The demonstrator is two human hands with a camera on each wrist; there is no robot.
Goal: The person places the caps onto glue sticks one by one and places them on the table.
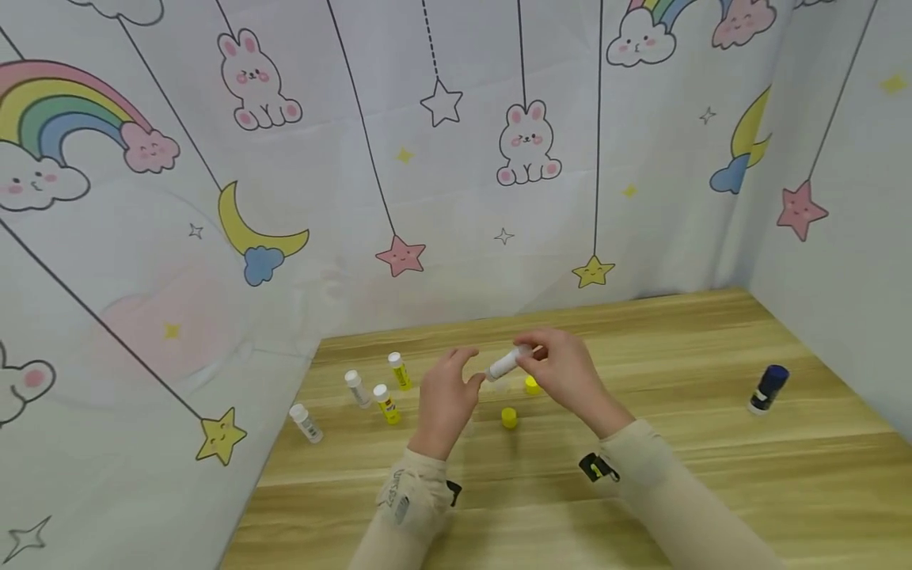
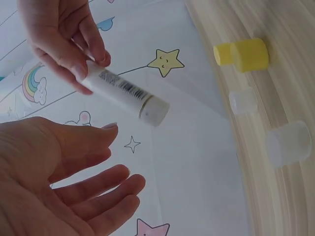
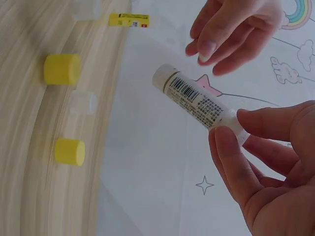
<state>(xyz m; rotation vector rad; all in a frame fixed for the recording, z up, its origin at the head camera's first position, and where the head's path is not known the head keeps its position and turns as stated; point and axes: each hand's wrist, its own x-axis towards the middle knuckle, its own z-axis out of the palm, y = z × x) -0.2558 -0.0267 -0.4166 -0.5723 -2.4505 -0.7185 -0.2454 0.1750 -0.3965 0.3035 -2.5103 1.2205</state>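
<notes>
Right wrist: pinching white tube (image 3: 194, 101) at one end with right fingers (image 3: 234, 160), presumably baring other end; with left fingers (image 3: 221, 34) parted, empty.

white cylindrical tube (image 3: 197, 102) | barcoded side | tilted | pinched at one end | midair

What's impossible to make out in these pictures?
- Left wrist view: the right hand covers one end of the white tube.
- Right wrist view: the top edge cuts off part of a clear cap.
- Head view: the blue-capped tube is too small to read.
</notes>
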